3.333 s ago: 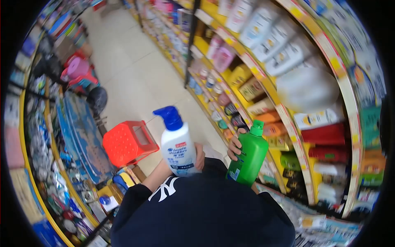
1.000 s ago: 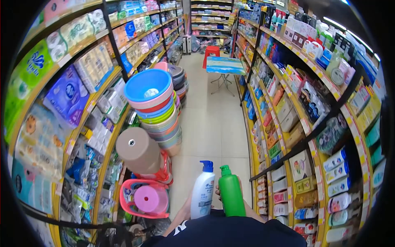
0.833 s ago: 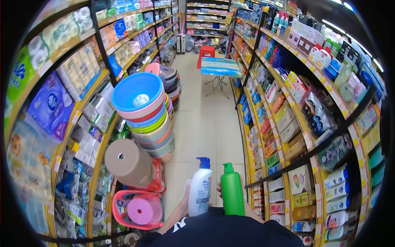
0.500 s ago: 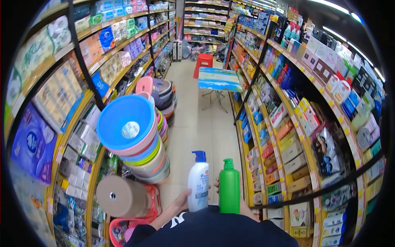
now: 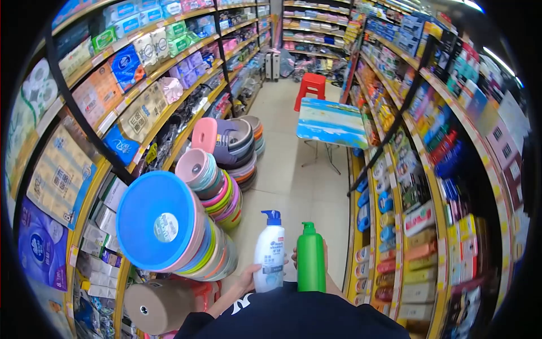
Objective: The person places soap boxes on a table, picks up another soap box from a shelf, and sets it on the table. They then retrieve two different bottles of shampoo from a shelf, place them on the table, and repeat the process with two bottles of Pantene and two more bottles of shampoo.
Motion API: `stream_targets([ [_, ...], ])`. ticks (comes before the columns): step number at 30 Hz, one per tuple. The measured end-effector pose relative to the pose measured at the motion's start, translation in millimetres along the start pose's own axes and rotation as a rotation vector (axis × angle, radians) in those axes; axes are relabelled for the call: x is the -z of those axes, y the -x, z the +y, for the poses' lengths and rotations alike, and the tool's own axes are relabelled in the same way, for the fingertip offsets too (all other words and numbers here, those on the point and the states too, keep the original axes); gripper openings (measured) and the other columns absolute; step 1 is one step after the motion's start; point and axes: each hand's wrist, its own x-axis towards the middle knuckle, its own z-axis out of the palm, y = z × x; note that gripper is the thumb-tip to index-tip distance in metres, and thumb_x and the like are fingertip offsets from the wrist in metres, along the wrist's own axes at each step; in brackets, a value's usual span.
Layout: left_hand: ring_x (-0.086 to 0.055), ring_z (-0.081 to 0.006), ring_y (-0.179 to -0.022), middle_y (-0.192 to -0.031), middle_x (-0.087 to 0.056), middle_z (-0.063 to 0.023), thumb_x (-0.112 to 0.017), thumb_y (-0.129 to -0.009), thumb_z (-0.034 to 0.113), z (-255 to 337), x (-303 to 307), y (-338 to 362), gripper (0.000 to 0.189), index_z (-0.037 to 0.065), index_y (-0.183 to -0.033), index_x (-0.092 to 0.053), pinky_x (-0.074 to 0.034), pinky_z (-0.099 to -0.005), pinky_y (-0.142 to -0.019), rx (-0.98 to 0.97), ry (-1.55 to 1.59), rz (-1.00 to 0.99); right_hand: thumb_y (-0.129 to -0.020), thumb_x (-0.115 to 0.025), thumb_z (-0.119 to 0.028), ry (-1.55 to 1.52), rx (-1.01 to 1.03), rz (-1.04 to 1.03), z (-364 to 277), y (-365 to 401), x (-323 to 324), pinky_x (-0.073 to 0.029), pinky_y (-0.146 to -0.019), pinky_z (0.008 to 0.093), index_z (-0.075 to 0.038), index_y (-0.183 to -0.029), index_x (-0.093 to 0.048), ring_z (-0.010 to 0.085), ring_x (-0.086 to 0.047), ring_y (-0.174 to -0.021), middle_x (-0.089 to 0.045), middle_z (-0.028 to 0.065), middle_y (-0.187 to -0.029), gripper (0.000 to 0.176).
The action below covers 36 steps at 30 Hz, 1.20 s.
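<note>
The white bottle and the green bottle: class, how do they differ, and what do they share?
The white bottle has a blue pump top; the green bottle is green all over. The white bottle shows printed lettering; the green bottle looks plain. The left hand holds the white bottle, the right hand the green bottle. Both stand upright, side by side.
</note>
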Motion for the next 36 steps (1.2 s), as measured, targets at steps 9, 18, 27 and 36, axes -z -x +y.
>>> stream_targets([
  [9,-0.04,-0.0291,-0.11,-0.123,-0.035,-0.0179,-0.053,-0.065,0.03,86,-27,-194,0.074,0.002,-0.126,-0.022,-0.032,-0.0428,-0.092,0.011,-0.03,0.061,-0.075,-0.034,-0.059,-0.069,-0.058,-0.043,-176,-125,22,-0.041,-0.076,0.0393,-0.006,-0.114,-0.041,0.0274,-0.048,-0.09,-0.047,0.0167,-0.102,0.066],
  [18,-0.049,-0.0272,-0.097,-0.106,-0.049,-0.0154,-0.052,-0.074,0.018,138,14,-372,0.05,-0.001,-0.116,-0.035,-0.04,-0.04,-0.084,0.05,0.043,0.206,-0.081,-0.035,-0.049,-0.206,0.071,0.149,-287,-189,63,-0.044,-0.075,0.0349,-0.006,-0.117,-0.038,0.0236,-0.051,-0.089,-0.047,0.0139,-0.106,0.057],
  [27,-0.053,-0.0248,-0.09,-0.101,-0.052,-0.0142,-0.054,-0.074,0.016,249,14,-564,0.044,-0.001,-0.112,-0.039,-0.042,-0.0385,-0.081,0.141,0.022,0.195,-0.081,-0.039,-0.045,-0.265,0.262,0.028,-424,-314,-8,-0.044,-0.075,0.0323,-0.002,-0.115,-0.04,0.0223,-0.051,-0.088,-0.049,0.0136,-0.103,0.054],
  [36,-0.054,-0.0221,-0.087,-0.096,-0.054,-0.0121,-0.057,-0.072,0.01,317,26,-679,0.04,0.0,-0.108,-0.042,-0.044,-0.0359,-0.079,0.093,-0.03,0.299,-0.078,-0.042,-0.046,-0.191,0.364,0.31,-518,-412,39,-0.042,-0.079,0.0324,0.001,-0.114,-0.038,0.024,-0.049,-0.092,-0.046,0.0154,-0.105,0.059],
])
